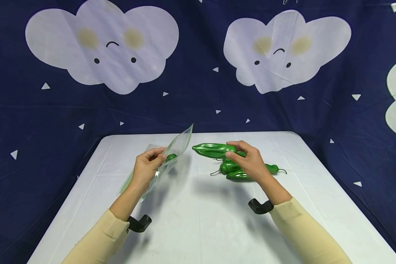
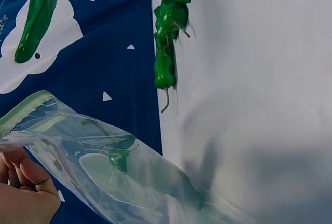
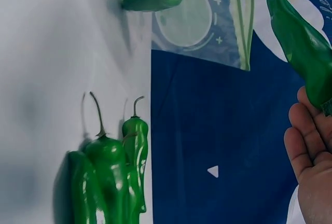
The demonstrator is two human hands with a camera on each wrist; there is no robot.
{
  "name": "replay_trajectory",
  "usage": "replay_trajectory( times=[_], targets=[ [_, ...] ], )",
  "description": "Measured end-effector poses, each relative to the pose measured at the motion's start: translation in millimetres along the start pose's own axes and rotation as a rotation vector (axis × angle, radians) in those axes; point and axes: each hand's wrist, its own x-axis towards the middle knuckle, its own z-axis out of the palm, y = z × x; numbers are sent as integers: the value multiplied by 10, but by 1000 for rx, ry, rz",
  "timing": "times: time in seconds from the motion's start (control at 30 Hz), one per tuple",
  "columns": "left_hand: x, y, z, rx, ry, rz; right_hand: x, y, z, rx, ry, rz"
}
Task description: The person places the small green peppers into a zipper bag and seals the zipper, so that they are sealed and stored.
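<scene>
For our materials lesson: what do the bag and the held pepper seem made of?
Bag: probably thin, glossy clear plastic; it creases, and another pepper shows through. Held pepper: smooth, glossy green surface with bright highlights; natural skin or moulded plastic, unclear.

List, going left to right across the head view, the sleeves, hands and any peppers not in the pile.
Left sleeve → left hand → pepper in the clear bag → held pepper → right hand → right sleeve.
</scene>
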Motion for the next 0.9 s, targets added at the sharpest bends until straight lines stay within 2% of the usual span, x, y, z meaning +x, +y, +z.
replay_trajectory(
  times=[0.23,0.9],
  targets=[
    [1,-19,22,8,-1,-3,117,-35,87,-18,0,-31],
    [-19,-22,76,14,-10,25,358,-176,316,-35,-97,-13]
  ],
)
